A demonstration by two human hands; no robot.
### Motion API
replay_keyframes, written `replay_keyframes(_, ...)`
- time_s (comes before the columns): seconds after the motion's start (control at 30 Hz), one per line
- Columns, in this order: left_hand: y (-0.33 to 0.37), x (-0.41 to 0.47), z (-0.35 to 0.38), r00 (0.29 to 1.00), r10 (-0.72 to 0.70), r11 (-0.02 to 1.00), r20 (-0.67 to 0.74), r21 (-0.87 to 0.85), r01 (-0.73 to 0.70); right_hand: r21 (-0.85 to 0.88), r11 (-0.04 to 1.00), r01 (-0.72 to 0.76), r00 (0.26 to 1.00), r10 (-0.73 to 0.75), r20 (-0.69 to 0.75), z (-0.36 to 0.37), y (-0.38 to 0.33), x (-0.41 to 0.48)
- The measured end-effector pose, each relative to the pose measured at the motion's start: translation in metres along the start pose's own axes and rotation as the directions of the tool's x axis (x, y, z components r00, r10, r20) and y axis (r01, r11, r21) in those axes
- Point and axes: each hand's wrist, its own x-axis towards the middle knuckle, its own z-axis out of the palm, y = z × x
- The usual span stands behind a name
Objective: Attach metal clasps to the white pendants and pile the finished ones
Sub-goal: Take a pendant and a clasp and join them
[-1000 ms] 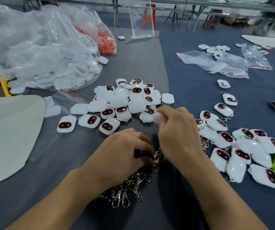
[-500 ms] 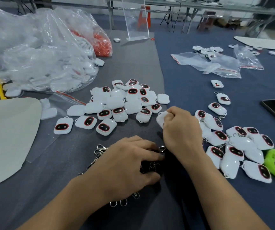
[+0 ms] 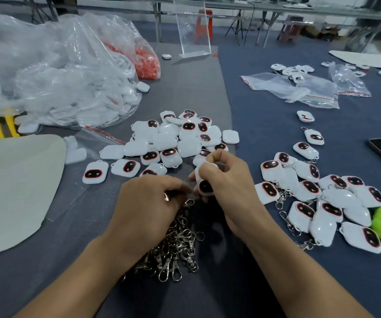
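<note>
- Currently the right hand [image 3: 228, 180] pinches one white pendant [image 3: 204, 180] between thumb and fingers, dark face toward the camera, just near of the unfinished pile [image 3: 175, 138].
- The left hand [image 3: 148, 207] is curled over the heap of metal clasps [image 3: 175, 249]; a clasp [image 3: 188, 202] shows at its fingertips, but a firm pinch cannot be confirmed.
- Handling — the pendant looks light, rigid and glossy, so probably slippery; grip its flat sides, leaving the small loop end free.
- Clasps appear stiff, small and tangle-prone — lift one by its ring.
- Finished pendants [image 3: 318, 203] lie to the right, well apart from the unfinished pile.
</note>
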Motion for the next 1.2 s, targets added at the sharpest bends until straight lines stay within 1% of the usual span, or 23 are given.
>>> replay_keyframes(0.03,0.000,0.001,0.001,0.998,-0.051,0.996,-0.020,-0.074,0.050,0.032,0.999,-0.022,0.999,0.021,0.029,-0.001,0.000,0.000)
replay_keyframes(0.1,-0.002,0.003,0.003,0.989,-0.142,0.960,-0.043,-0.249,0.127,0.029,0.999,-0.042,0.994,0.039,0.097,-0.004,0.000,0.001)
replay_keyframes(0.17,-0.002,0.005,0.003,0.981,-0.187,0.909,-0.047,-0.387,0.155,-0.004,1.000,-0.017,0.984,0.018,0.179,-0.006,0.000,0.000)
replay_keyframes(0.2,-0.003,0.006,0.003,0.980,-0.194,0.890,-0.042,-0.428,0.158,-0.015,1.000,-0.003,0.978,0.006,0.208,-0.008,0.000,0.000)
replay_keyframes(0.33,-0.005,0.009,0.004,0.978,-0.206,0.850,-0.022,-0.499,0.168,-0.046,0.998,0.037,0.973,-0.025,0.231,-0.009,0.001,0.000)
replay_keyframes(0.5,-0.005,0.012,0.005,0.982,-0.187,0.808,0.006,-0.568,0.157,-0.058,0.996,0.071,0.984,-0.060,0.170,-0.004,0.001,-0.001)
replay_keyframes(0.63,-0.004,0.013,0.007,0.983,-0.182,0.798,0.000,-0.584,0.148,-0.025,0.997,0.069,0.987,-0.065,0.148,-0.002,0.002,0.000)
replay_keyframes(0.8,-0.005,0.015,0.004,0.990,-0.112,0.798,0.091,-0.586,0.144,0.045,0.997,0.056,0.990,-0.062,0.130,-0.005,0.003,0.003)
replay_keyframes(0.87,-0.004,0.016,0.003,0.993,-0.105,0.833,0.044,-0.542,0.112,0.062,0.997,0.048,0.986,-0.057,0.157,-0.005,0.003,0.005)
replay_keyframes(0.97,-0.003,0.012,0.001,0.992,-0.083,0.902,-0.098,-0.430,0.033,0.098,0.995,0.024,0.962,-0.049,0.270,-0.001,0.003,0.002)
replay_keyframes(1.0,-0.003,0.011,0.000,0.989,-0.071,0.915,-0.131,-0.404,0.012,0.095,0.995,0.026,0.957,-0.052,0.284,-0.001,0.003,0.002)
replay_keyframes(1.1,0.000,0.010,0.000,0.983,-0.040,0.948,-0.181,-0.319,-0.020,0.072,0.995,0.066,0.973,-0.080,0.216,-0.003,0.003,0.002)
replay_keyframes(1.2,0.003,0.007,0.000,0.978,-0.027,0.974,-0.207,-0.226,-0.021,0.126,0.987,0.095,0.988,-0.110,0.112,-0.002,0.002,0.003)
